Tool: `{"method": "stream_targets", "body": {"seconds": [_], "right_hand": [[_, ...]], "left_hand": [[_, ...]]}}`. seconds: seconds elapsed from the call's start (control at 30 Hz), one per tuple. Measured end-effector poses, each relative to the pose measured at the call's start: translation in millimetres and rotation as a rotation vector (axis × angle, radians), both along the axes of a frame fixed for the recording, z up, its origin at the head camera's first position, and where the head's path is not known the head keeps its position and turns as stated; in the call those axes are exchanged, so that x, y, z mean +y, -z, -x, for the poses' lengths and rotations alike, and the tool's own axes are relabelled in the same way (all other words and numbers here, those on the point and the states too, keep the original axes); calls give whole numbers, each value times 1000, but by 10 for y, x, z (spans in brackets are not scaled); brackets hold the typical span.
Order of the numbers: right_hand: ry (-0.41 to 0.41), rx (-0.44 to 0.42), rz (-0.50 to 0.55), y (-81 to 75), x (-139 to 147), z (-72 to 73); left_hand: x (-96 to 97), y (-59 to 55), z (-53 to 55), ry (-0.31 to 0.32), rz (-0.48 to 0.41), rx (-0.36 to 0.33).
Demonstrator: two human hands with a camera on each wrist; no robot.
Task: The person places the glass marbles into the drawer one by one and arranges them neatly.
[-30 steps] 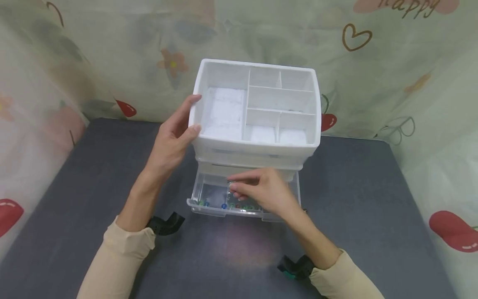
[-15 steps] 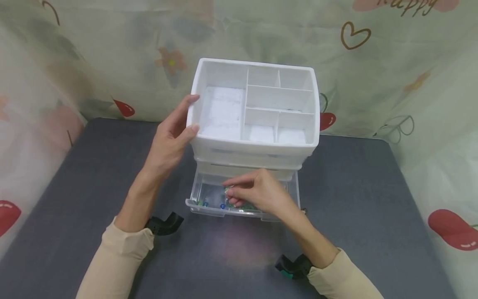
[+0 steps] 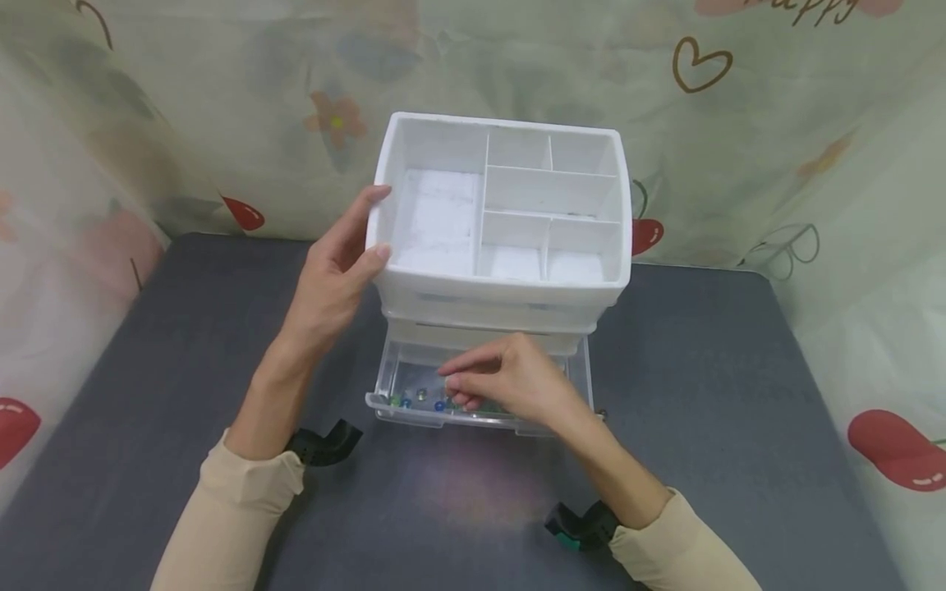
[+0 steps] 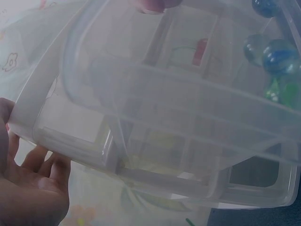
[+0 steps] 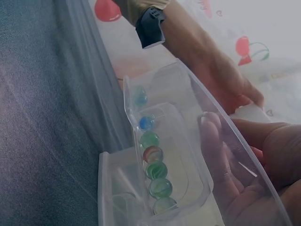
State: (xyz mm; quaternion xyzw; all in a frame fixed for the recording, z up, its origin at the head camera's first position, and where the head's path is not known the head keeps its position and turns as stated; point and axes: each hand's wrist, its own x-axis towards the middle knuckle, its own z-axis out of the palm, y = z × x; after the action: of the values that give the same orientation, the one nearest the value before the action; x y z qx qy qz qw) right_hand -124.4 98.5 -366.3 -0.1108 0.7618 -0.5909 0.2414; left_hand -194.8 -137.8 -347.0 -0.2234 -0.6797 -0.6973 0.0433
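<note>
My left hand point(image 3: 328, 283) grips the left side of a white drawer organizer point(image 3: 502, 283), thumb at the top rim and fingers round its wall. Below, a clear drawer point(image 3: 380, 369) stands pulled out at the front. Over it hovers my right hand point(image 3: 517, 377), thumb and index finger apart with nothing visible between them. A marble point(image 3: 421, 394) lies in the drawer's left part, near a blue marble point(image 3: 440, 406) and a green marble point(image 3: 395, 401). In the right wrist view, several green marbles point(image 5: 160, 188) and a reddish marble point(image 5: 153, 154) line the drawer's front wall.
The organizer's top has one large compartment point(image 3: 442, 217) at left and several small ones at right. It stands on a dark grey table point(image 3: 702, 394), with a patterned curtain point(image 3: 244, 107) behind and at both sides. A black band point(image 3: 325, 443) sits on the left wrist.
The right hand moved slightly left and down, then let go of a marble, which now lies in the left part of the drawer. The left hand keeps its grip on the organizer.
</note>
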Motion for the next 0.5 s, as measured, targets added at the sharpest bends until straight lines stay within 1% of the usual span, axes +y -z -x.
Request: {"method": "stream_targets", "body": {"seconds": [0.17,0.27,0.5], "right_hand": [[29,0,47,-20,26,-15],[30,6,81,-30,43,-28],[20,66,123,-84,120,-102]], "left_hand": [[12,1,1,2,-6,-3],[10,2,-1,0,-15,-9],[7,1,2,-9,-20,-18]]}}
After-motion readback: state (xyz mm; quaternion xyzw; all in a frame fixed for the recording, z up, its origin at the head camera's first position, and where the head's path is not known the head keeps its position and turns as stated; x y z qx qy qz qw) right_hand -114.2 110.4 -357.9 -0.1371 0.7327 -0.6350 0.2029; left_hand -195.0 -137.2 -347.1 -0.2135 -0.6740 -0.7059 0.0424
